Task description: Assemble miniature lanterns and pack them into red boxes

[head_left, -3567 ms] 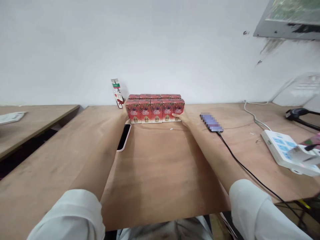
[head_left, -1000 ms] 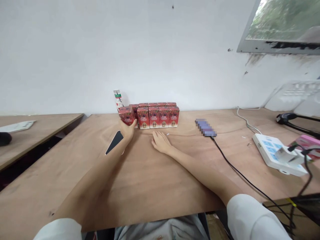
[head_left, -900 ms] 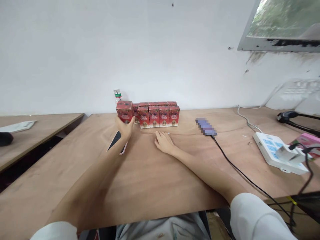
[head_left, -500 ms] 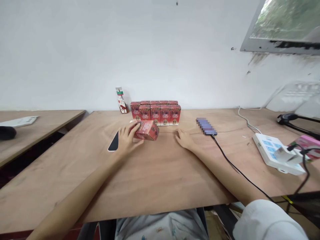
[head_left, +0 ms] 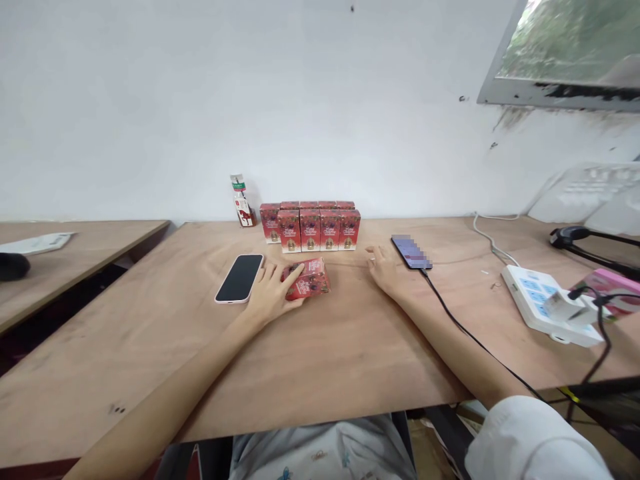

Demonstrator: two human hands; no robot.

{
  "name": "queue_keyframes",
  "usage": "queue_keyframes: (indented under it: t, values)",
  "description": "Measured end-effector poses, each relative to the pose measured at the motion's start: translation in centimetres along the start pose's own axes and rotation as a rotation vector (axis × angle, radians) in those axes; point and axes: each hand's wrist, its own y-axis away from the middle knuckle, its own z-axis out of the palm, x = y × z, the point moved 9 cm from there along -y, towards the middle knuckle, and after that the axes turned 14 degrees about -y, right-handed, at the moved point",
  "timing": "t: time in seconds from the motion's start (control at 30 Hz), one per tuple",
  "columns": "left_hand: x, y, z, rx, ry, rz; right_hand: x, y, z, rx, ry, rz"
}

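My left hand (head_left: 271,290) is closed around a small red printed box (head_left: 313,279), low over the wooden table, with the box's printed side turned up. Just left of that hand lies a phone (head_left: 239,279) with a dark screen and a pale case. Behind the hands, two rows of matching red boxes (head_left: 320,231) stand upright close to the wall. My right hand (head_left: 384,269) rests on the table to the right of the held box, fingers apart and nothing in them.
A second phone (head_left: 411,253) lies plugged into a black cable beside my right hand. Farther right are a white power strip (head_left: 543,300) and a pink box (head_left: 607,290). A bottle (head_left: 243,203) stands at the wall. The table (head_left: 310,373) has a gap at its left.
My left hand has brought the red box toward me and slightly right, lowering it and uncovering the dark phone. My right hand has shifted a little to the right, away from the boxes.
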Motion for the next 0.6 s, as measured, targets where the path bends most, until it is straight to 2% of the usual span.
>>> queue_keyframes:
  t: [0.17,0.3,0.37,0.43,0.53,0.6]
  values:
    - [-0.1,-0.2,0.4,-0.074,0.008,-0.016,-1.9,0.2,0.2,0.004,-0.049,-0.062]
    - [-0.4,-0.2,0.2,-0.082,0.017,-0.045,-3.6,1.1,-0.1,0.051,-0.148,-0.084]
    - [-0.2,-0.1,0.1,-0.073,0.024,-0.042,-5.6,2.2,0.3,0.045,-0.329,-0.130]
    - [0.0,0.1,0.0,-0.063,0.042,-0.035,-8.3,3.5,1.4,-0.029,-0.497,-0.184]
    - [0.2,0.3,-0.1,-0.049,0.074,-0.029,-11.8,5.2,2.5,-0.104,-0.613,-0.231]
    - [0.3,0.4,-0.4,-0.019,0.095,-0.022,-12.7,5.5,2.8,-0.118,-0.669,-0.215]
